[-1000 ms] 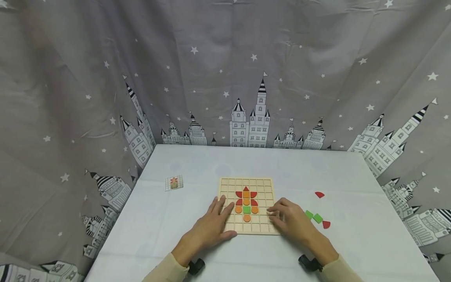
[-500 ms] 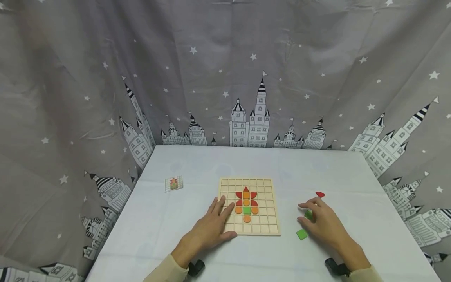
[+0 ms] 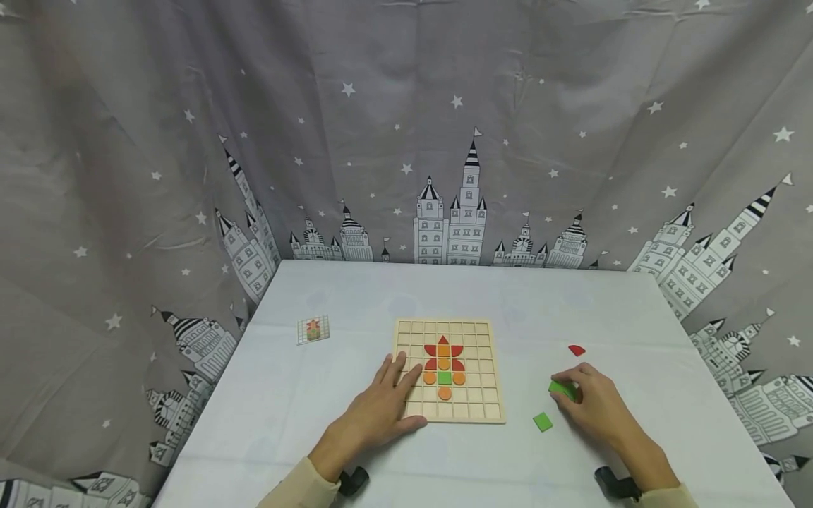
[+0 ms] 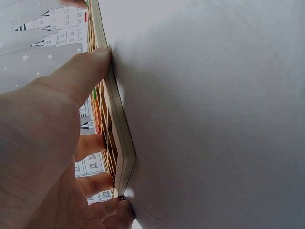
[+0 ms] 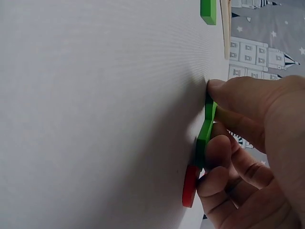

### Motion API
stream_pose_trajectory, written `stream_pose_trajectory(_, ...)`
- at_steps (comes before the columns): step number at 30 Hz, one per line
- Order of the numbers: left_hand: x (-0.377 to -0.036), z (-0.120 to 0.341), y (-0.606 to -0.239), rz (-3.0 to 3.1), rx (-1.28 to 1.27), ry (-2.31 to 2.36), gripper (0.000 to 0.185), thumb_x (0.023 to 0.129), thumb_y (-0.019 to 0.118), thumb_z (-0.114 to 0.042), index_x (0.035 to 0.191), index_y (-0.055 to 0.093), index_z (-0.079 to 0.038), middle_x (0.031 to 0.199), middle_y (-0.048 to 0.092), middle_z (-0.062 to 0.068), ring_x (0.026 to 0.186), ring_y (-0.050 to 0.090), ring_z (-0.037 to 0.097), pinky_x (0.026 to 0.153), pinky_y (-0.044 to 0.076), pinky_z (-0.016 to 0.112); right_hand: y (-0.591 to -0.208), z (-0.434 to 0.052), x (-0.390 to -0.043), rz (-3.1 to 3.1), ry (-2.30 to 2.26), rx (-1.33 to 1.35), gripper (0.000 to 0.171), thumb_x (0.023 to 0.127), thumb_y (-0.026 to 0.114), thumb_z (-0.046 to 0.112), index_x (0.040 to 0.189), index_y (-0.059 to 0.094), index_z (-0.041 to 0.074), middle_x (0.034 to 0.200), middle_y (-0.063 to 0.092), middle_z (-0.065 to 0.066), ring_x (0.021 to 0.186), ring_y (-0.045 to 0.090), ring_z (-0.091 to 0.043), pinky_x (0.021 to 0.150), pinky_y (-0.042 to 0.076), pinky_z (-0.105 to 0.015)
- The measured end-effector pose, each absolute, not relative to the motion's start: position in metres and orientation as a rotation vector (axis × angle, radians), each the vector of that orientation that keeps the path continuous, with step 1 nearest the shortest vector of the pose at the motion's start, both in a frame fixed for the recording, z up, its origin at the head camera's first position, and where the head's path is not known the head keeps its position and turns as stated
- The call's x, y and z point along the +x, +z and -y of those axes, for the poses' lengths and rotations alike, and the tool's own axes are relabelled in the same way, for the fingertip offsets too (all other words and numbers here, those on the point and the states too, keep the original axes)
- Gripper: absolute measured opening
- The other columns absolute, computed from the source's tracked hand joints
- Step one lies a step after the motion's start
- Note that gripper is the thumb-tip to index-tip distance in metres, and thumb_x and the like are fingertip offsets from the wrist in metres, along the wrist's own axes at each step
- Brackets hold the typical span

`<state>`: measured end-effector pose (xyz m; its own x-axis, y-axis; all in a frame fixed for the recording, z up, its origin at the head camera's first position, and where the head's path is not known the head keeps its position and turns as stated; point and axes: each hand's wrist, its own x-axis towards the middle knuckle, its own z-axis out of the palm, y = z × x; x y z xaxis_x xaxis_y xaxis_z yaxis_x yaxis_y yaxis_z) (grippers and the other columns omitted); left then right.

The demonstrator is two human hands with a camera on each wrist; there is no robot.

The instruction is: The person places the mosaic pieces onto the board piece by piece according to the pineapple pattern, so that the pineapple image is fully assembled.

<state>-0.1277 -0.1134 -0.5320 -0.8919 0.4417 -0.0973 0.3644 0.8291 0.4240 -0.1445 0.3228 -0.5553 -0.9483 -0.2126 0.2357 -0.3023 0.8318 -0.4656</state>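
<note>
In the head view my left hand rests with spread fingers on the left edge of a wooden grid board. The left wrist view shows the thumb along the board's edge. Red, orange and green pieces form a figure in the board's middle, with a green square among them. Right of the board, my right hand pinches a green square on the table between thumb and fingers. Against it lies another green square, and a red quarter-round piece sits beside the curled fingers.
A loose green square lies between the board and my right hand. Farther back is a red quarter-round piece. A small pattern card lies at the table's left. Behind the white table hangs a grey castle-print curtain.
My right hand has moved from the board's right edge out to the pieces on the right and closed on a green square. The left hand has stayed in place.
</note>
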Motion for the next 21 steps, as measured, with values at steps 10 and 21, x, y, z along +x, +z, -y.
stream_pose_trajectory(10, -0.1279, 0.1137, -0.5337, -2.82, 0.625, 0.594, 0.099, 0.104, 0.086, -0.057, 0.18, 0.044, -0.011, 0.191, 0.028, 0.03, 0.177, 0.027, 0.059, 0.109, 0.064, 0.074, -0.5587, -0.3237, -0.1468, 2.812, 0.766, 0.409, 0.026, 0.088, 0.101, 0.006, 0.111, 0.089, 0.008, 0.097, 0.072, 0.002, 0.076, 0.049, 0.0, 0.064, 0.047, -0.023)
stream_pose_trajectory(21, -0.1268, 0.1138, -0.5322, -2.814, 0.62, 0.607, 0.099, 0.104, 0.087, -0.056, 0.18, 0.044, -0.011, 0.191, 0.028, 0.029, 0.177, 0.027, 0.059, 0.109, 0.063, 0.075, -0.5521, -0.3144, -0.1482, 2.769, 0.756, 0.418, 0.027, 0.088, 0.101, 0.006, 0.112, 0.088, 0.009, 0.101, 0.074, 0.001, 0.078, 0.052, -0.001, 0.066, 0.049, -0.021)
